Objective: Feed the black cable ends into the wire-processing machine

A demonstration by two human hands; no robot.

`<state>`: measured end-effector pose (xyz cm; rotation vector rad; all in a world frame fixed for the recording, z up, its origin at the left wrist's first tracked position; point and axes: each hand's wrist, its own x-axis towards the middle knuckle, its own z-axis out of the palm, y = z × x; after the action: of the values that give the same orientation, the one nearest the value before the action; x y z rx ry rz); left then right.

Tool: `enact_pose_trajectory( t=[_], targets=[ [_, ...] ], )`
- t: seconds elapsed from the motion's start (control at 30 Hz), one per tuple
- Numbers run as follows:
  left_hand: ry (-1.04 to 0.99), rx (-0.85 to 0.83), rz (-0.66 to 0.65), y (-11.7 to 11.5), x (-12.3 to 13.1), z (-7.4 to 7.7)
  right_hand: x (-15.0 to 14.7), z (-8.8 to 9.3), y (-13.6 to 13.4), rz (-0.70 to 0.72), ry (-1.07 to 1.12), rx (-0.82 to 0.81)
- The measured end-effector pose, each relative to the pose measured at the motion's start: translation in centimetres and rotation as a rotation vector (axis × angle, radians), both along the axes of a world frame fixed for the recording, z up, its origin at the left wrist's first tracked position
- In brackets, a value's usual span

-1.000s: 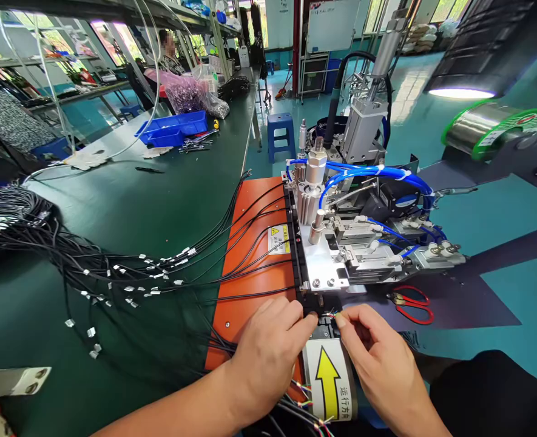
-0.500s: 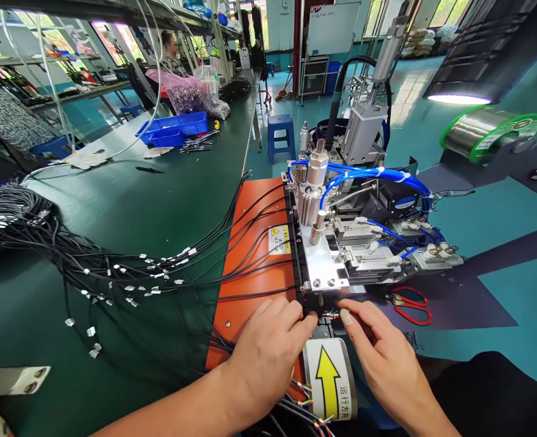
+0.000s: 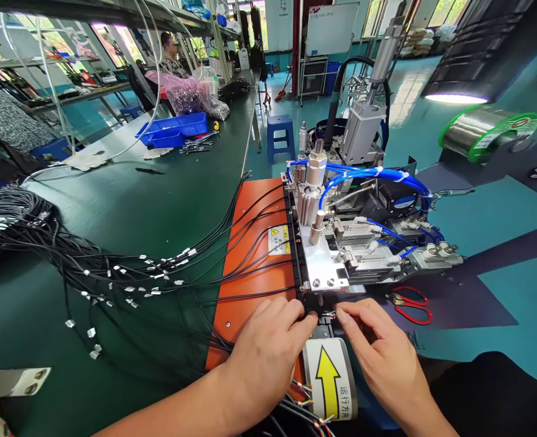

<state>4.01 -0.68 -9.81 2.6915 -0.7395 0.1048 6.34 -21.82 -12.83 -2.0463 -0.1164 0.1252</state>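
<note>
My left hand (image 3: 272, 343) is closed near the front end of the machine (image 3: 316, 261), thumb and forefinger pinched at a black cable whose end shows there. Thin coloured wires (image 3: 330, 315) fan out from that end. On their other side, my right hand (image 3: 381, 352) pinches the wire tips between thumb and forefinger. Below both hands lies a white plate with a yellow arrow (image 3: 328, 379). Several black cables (image 3: 254, 265) run over the orange cover (image 3: 243, 243) into the machine. More cables with bare coloured ends (image 3: 302, 413) lie under my left wrist.
A big bundle of black cables with silver ends (image 3: 108, 267) covers the left of the green table (image 3: 136, 200). Red-handled scissors (image 3: 411, 304) lie right of the machine. A solder spool (image 3: 486, 132) and a lamp (image 3: 468, 67) stand at right. A person (image 3: 172, 57) sits farther back.
My right hand has shifted slightly left, its fingertips nearer the coloured wires. My left hand stays where it was.
</note>
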Motion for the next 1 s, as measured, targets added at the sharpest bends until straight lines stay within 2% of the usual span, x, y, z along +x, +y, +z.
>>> enact_pose_trajectory(
  t=[0.23,0.37,0.53,0.6,0.7,0.73,0.8,0.83,0.9,1.0],
  targets=[
    [0.013,-0.073,0.001,0.3,0.3,-0.1,0.6,0.5,0.3,-0.025,0.147,-0.026],
    [-0.024,-0.153,0.028,0.5,0.4,-0.2,0.8,0.3,0.2,-0.004,0.27,0.044],
    [-0.01,-0.156,0.048,0.5,0.4,-0.1,1.0,0.4,0.2,0.018,0.294,0.063],
    [-0.01,-0.13,0.048,0.5,0.4,0.0,0.7,0.6,0.1,-0.003,0.208,-0.004],
    [0.009,-0.098,0.049,0.5,0.4,0.2,-0.9,1.0,0.6,0.009,-0.142,-0.142],
    [0.024,-0.09,0.045,0.6,0.4,0.4,-1.6,1.0,1.0,0.078,-0.273,-0.179],
    [0.073,-0.07,0.054,0.6,0.3,0.9,-3.0,0.9,2.1,0.312,-0.487,-0.265],
    [0.103,-0.057,0.067,0.6,0.3,1.2,-3.7,0.7,2.8,0.354,-0.611,-0.31],
    [0.165,-0.024,0.094,0.6,0.1,1.7,-4.7,0.3,4.0,0.325,-0.725,-0.413],
    [0.233,0.039,0.109,0.4,0.0,2.5,-5.4,-0.2,5.3,0.297,-0.743,-0.486]
  ],
)
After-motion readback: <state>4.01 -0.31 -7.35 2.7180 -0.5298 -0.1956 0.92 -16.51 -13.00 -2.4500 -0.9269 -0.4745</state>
